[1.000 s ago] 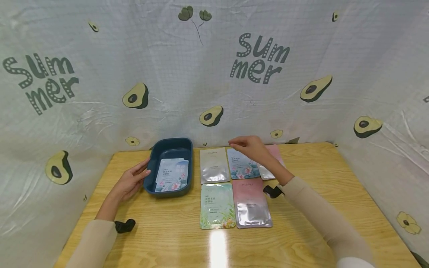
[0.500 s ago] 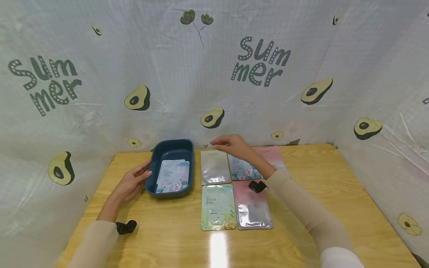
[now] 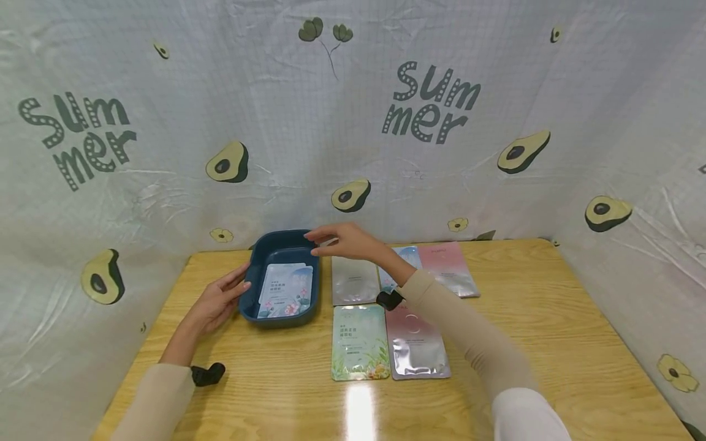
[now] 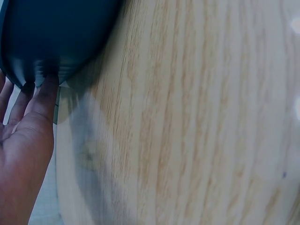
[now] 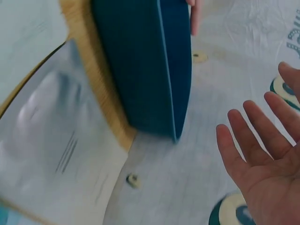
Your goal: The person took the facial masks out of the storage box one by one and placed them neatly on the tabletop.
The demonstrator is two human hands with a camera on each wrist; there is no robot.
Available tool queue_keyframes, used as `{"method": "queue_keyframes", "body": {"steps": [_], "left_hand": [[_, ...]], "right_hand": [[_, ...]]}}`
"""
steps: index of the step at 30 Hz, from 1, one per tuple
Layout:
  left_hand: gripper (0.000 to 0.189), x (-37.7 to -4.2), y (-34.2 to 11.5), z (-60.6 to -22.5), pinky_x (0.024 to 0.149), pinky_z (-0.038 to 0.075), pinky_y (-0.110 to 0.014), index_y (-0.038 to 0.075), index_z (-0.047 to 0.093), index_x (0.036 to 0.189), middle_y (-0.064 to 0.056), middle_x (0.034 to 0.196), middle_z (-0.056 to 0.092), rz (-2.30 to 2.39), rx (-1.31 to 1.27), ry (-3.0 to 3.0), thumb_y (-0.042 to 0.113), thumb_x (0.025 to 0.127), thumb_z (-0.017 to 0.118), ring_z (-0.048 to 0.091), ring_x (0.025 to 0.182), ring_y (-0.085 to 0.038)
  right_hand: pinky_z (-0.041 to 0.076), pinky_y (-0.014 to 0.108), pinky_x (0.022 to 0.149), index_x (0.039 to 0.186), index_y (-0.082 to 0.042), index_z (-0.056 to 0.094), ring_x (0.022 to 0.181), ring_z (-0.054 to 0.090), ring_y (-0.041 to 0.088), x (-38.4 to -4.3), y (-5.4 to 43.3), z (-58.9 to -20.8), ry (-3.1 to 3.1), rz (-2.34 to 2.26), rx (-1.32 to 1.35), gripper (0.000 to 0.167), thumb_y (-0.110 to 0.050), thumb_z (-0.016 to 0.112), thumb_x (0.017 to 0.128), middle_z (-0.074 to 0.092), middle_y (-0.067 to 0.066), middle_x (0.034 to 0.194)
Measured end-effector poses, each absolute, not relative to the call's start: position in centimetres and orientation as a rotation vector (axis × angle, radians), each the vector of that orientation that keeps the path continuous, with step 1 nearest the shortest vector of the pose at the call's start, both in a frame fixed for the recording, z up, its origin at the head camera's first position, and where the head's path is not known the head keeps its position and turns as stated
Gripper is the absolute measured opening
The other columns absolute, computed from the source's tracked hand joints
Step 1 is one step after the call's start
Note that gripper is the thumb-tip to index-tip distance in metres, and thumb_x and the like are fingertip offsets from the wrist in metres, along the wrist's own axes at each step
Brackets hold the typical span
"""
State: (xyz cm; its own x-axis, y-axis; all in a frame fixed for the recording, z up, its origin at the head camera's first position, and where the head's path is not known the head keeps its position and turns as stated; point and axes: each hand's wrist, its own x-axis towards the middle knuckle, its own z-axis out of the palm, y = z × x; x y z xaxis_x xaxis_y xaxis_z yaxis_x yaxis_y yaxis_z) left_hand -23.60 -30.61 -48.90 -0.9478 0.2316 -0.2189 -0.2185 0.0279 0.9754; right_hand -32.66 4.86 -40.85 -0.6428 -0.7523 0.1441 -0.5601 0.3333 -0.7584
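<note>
My left hand (image 3: 212, 306) touches the left outer side of a dark blue plastic bin (image 3: 316, 288), its fingers and thumb extended against the wall. In the left wrist view the fingertips meet the bin (image 4: 61, 33) near one end. Inside the bin lie light blue sheet mask packets (image 3: 287, 288) with pink flowers, overlapping. My right hand (image 3: 347, 241) hovers by the bin's far right corner, fingers loosely spread. The right wrist view shows its palm (image 5: 276, 183) holding nothing. Below that hand lies a cream and silver mask packet (image 3: 355, 282).
On the wooden table (image 3: 265, 380) lie a green packet (image 3: 360, 343), a pink and silver packet (image 3: 417, 349), a blue packet (image 3: 408, 253) partly hidden by the right arm, and another pink packet (image 3: 448, 263). A printed curtain (image 3: 276, 122) hangs behind.
My right hand has moved left from above the blue packet, over the cream packet, to the bin's right rim. The left hand stays at the bin.
</note>
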Motion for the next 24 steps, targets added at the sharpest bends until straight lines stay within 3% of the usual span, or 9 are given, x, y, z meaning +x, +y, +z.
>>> {"method": "queue_keyframes", "body": {"steps": [7, 16, 24], "left_hand": [[0.075, -23.7, -30.6, -48.9, 0.101, 0.046, -0.017, 0.013, 0.014, 0.164, -0.015, 0.170, 0.005, 2.015, 0.010, 1.968, 0.018, 0.105, 0.059, 0.017, 0.153, -0.033], [0.075, -23.7, -30.5, -49.3, 0.101, 0.045, -0.014, 0.014, 0.012, 0.164, -0.014, 0.170, 0.006, 1.976, 0.020, 1.989, 0.021, 0.105, 0.058, 0.016, 0.154, -0.033], [0.074, -23.7, -30.7, -49.1, 0.100, 0.045, -0.013, 0.013, 0.013, 0.164, -0.014, 0.170, 0.005, 1.997, 0.026, 1.975, 0.020, 0.105, 0.058, 0.013, 0.154, -0.032]], "right_hand": [[0.049, 0.020, 0.101, 0.142, -0.016, 0.062, 0.126, 0.060, 0.018, -33.0, 0.8, -41.0, 2.343, -1.159, -1.204, 0.046, -0.034, 0.068, 0.099, 0.064, 0.003, 0.140], [0.049, 0.018, 0.097, 0.140, -0.012, 0.064, 0.120, 0.062, 0.009, -34.0, -3.6, -41.6, 2.342, -1.153, -1.134, 0.050, -0.035, 0.072, 0.096, 0.067, 0.000, 0.135], [0.051, 0.021, 0.096, 0.136, -0.007, 0.066, 0.118, 0.063, 0.013, -35.0, -5.9, -42.9, 2.394, -1.050, -0.935, 0.045, -0.028, 0.073, 0.096, 0.069, 0.003, 0.130]]}}
